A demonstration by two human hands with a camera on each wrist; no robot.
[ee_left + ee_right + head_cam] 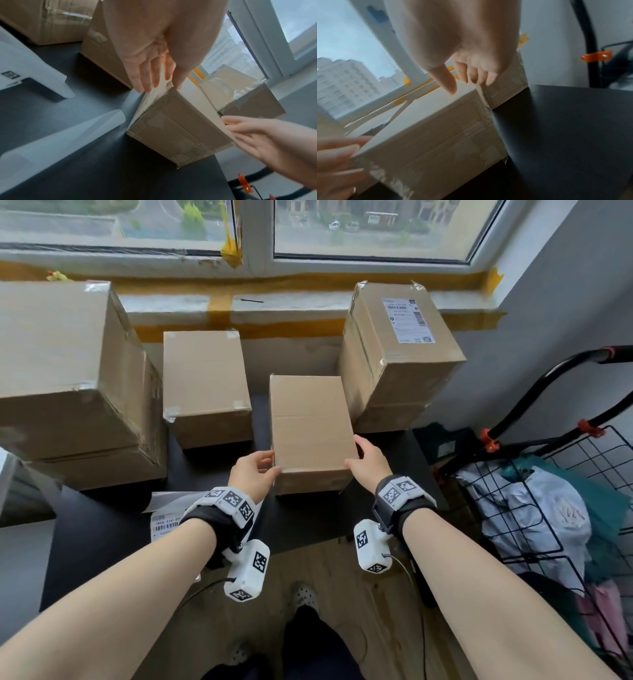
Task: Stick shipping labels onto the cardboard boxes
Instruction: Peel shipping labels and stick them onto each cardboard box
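Note:
A small plain cardboard box (311, 422) (171, 128) (428, 135) stands in the middle of the black table (102, 546), with no label on its top. My left hand (255, 470) (150, 70) grips its near left corner, thumb on the top edge and fingers flat down the left side. My right hand (364, 458) (471, 73) holds the near right corner, its fingers against the right side. A printed shipping label sheet (164, 523) lies on the table under my left wrist, partly hidden. A curled white backing sheet (68, 136) lies beside it.
A tall box bearing a label (407, 320) stands at the back right. A medium taped box (205, 385) sits left of centre, and a large box (65, 378) fills the far left. A black wire cart (548, 491) with bags stands right of the table.

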